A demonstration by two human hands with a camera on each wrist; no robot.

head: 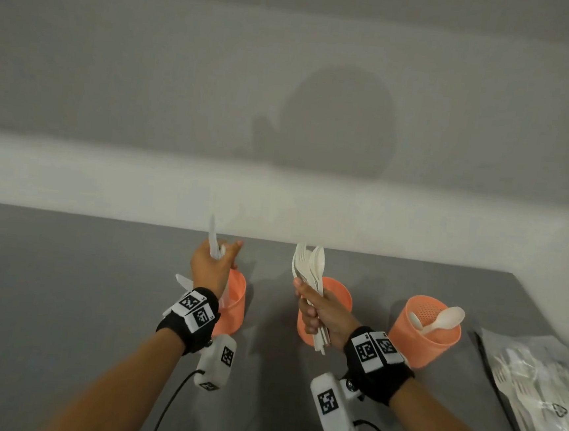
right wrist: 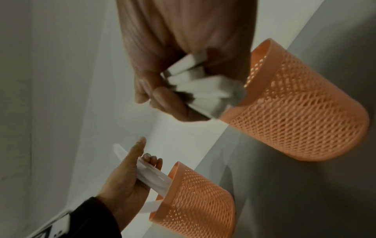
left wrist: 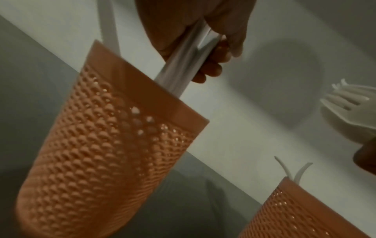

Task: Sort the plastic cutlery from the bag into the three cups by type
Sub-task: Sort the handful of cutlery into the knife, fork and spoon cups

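Wrist-close, my left hand (left wrist: 195,32) pinches knives (left wrist: 183,64) over the left cup (left wrist: 105,145); my right hand (head: 323,309) grips a mixed bundle (head: 309,269). Loosening it risks forks and spoons dropping together into the middle cup (head: 341,292).

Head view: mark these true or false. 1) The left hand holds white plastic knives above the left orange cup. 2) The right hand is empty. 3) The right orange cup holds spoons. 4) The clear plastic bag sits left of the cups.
1) True: the left hand holds white plastic knives above the left orange mesh cup.
2) False: the right hand grips a white plastic cutlery bunch.
3) True: the right orange mesh cup holds white plastic spoons.
4) False: the clear plastic bag lies to their right.
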